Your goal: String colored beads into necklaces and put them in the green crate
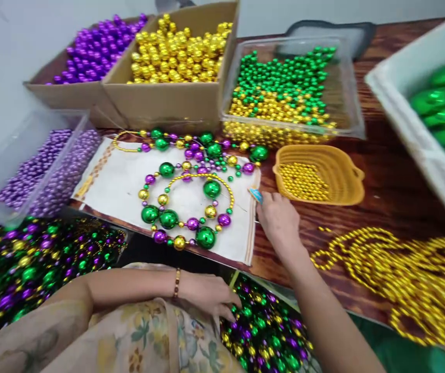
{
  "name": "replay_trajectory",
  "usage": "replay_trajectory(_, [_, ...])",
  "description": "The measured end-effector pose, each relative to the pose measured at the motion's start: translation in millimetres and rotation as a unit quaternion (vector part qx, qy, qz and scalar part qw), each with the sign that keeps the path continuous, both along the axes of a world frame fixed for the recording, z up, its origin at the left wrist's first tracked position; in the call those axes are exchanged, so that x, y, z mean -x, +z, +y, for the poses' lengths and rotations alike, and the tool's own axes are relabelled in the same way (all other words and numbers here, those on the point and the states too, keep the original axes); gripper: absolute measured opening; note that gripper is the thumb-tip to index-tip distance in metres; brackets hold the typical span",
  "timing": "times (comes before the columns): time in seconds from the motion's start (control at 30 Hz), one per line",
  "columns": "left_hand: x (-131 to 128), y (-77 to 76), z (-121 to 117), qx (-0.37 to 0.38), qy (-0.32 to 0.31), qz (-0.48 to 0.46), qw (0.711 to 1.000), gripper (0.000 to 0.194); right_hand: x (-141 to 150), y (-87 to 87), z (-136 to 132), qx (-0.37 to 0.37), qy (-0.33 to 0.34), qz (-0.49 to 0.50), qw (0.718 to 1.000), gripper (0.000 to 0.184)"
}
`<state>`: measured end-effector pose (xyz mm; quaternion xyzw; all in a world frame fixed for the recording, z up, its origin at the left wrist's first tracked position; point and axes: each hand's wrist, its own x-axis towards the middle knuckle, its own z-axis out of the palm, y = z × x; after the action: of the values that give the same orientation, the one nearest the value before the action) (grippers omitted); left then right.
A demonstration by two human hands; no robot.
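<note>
My right hand (278,223) is closed at the right edge of the white cloth (129,181). A small blue object (256,195) pokes out past its fingertips; I cannot make out its kind. My left hand (210,295) lies low in front of my body, fingers loosely bent and apart, holding nothing. Its fingertips are beside a mass of strung green, purple and gold beads (261,321) below the table edge. A bead necklace (205,237) with a gold small-bead section lies looped on the cloth. Another bead strand (162,144) stretches along the cloth's far edge.
Cardboard boxes of purple beads (98,49) and gold beads (179,52) stand behind. Clear tubs hold green and gold beads (284,77) and lilac beads (43,166). A yellow basket (342,176), gold bead strands (393,264) and a white foam box (397,98) are right.
</note>
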<state>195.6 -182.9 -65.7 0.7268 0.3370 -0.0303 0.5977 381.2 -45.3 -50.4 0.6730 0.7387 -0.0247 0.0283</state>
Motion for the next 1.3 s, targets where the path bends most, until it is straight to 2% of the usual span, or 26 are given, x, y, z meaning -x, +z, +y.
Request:
replay_trajectory(0.03, [16.0,15.7,4.0,-0.004,0.016,-0.033,0.999,0.009,0.0,-3.9,4.0,-0.007,0.007,-0.015,1.0,0.031])
replay_trajectory(0.07, [33.9,30.3,9.7,-0.026,0.085,-0.054,0.995,0.013,-1.2,-8.9,7.2,-0.019,0.013,-0.024,0.999,0.031])
replay_trajectory(0.1, [53.5,42.6,17.1,-0.068,0.191,-0.057,0.978,0.02,-3.3,-14.4,9.8,-0.033,0.018,-0.025,0.999,0.03])
replay_trajectory(0.13, [74.2,51.7,25.9,-0.135,0.308,-0.043,0.941,0.024,-6.0,-19.8,11.9,-0.049,0.019,-0.017,0.998,0.029])
replay_trajectory(0.17, [95.3,57.3,35.9,-0.216,0.413,-0.019,0.884,0.023,-8.6,-24.5,13.6,-0.067,0.019,-0.002,0.998,0.027])
replay_trajectory(0.2, [115.8,59.2,46.6,-0.287,0.472,0.008,0.834,0.022,-10.6,-27.7,14.9,-0.088,0.02,0.02,0.996,0.025])
replay_trajectory(0.23, [134.5,57.7,57.4,-0.338,0.501,0.034,0.796,0.024,-11.3,-28.9,15.7,-0.113,0.024,0.048,0.992,0.024])
replay_trajectory(0.27, [150.3,53.8,67.7,-0.373,0.505,0.06,0.776,0.029,-9.8,-27.8,16.0,-0.137,0.03,0.079,0.987,0.024])
replay_trajectory(0.3, [162.5,48.3,76.8,-0.398,0.485,0.09,0.773,0.036,-5.5,-24.3,15.7,-0.156,0.036,0.109,0.981,0.023])
replay_trajectory(0.4, [176.4,32.1,93.9,-0.437,0.393,0.189,0.787,0.049,26.3,-2.3,13.2,-0.161,0.055,0.179,0.969,0.02])
replay_trajectory(0.53, [166.8,27.4,95.3,-0.443,0.333,0.273,0.786,0.033,93.6,28.3,15.7,-0.121,0.131,0.225,0.958,0.019])
replay_trajectory(0.63, [165.2,30.2,89.9,-0.441,0.327,0.263,0.794,0.021,133.9,36.5,29.9,-0.09,0.203,0.238,0.946,0.021])
replay_trajectory(0.73, [172.7,31.3,81.8,-0.449,0.361,0.151,0.803,0.026,153.2,39.0,45.8,-0.059,0.253,0.295,0.919,0.022])
replay_trajectory(0.83, [181.8,35.0,71.9,-0.446,0.428,-0.012,0.786,0.035,156.5,48.7,44.0,-0.008,0.256,0.365,0.895,0.017])
replay_trajectory(0.93, [186.2,45.8,64.6,-0.394,0.496,-0.15,0.759,0.036,156.6,67.1,18.3,0.009,0.238,0.428,0.872,0.017])
replay_trajectory(1.07, [186.0,62.1,65.2,-0.231,0.538,-0.33,0.74,0.035,169.6,84.2,-26.1,-0.023,0.211,0.505,0.837,0.013])
replay_trajectory(1.17, [189.2,67.5,70.3,-0.135,0.535,-0.394,0.735,0.038,184.3,83.3,-43.1,-0.022,0.182,0.543,0.82,0.019])
replay_trajectory(1.3, [201.6,70.2,72.9,-0.102,0.513,-0.41,0.747,0.043,188.3,81.2,-41.2,0.031,0.155,0.591,0.791,0.021])
